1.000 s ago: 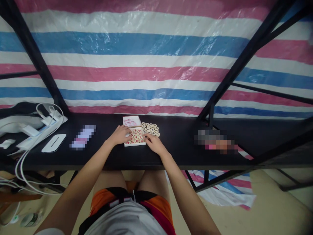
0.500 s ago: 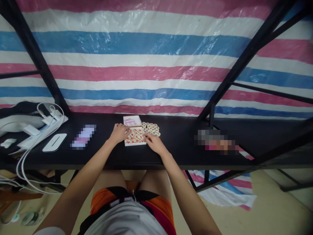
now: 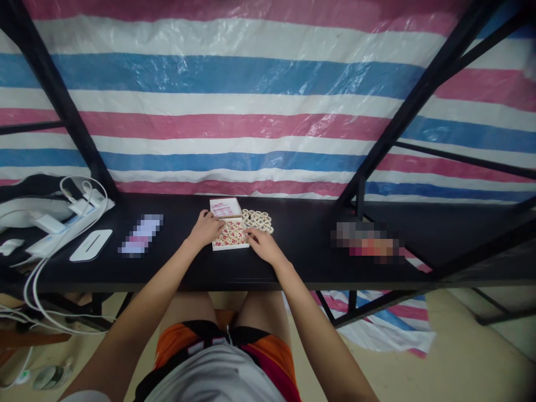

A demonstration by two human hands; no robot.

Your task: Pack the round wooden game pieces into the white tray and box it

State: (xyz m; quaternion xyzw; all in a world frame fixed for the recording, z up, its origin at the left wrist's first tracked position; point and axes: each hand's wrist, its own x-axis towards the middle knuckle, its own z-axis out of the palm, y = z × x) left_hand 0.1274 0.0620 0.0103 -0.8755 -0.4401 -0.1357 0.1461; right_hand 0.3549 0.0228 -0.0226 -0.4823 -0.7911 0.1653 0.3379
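Observation:
A small white box [image 3: 231, 235] filled with round pale chess pieces marked in red lies on the black table [image 3: 301, 257]. My left hand [image 3: 205, 229] rests on the box's left edge, fingers curled over the pieces there. My right hand [image 3: 263, 245] lies at the box's right front corner, fingers bent against its side. A loose cluster of round pieces [image 3: 258, 219] with dark marks sits just right of the box, behind my right hand. The box's lid [image 3: 225, 206], white with pink print, lies behind the box.
At the left lie white chargers and cables [image 3: 62, 215], a white flat device [image 3: 90, 245] and a blurred item [image 3: 140, 235]. Another blurred item [image 3: 368, 242] is at the right. Black frame bars [image 3: 402, 120] rise at both sides before a striped tarp [image 3: 234, 106].
My left hand has shifted slightly back along the box's left edge. My right hand has stayed at the box's right front corner.

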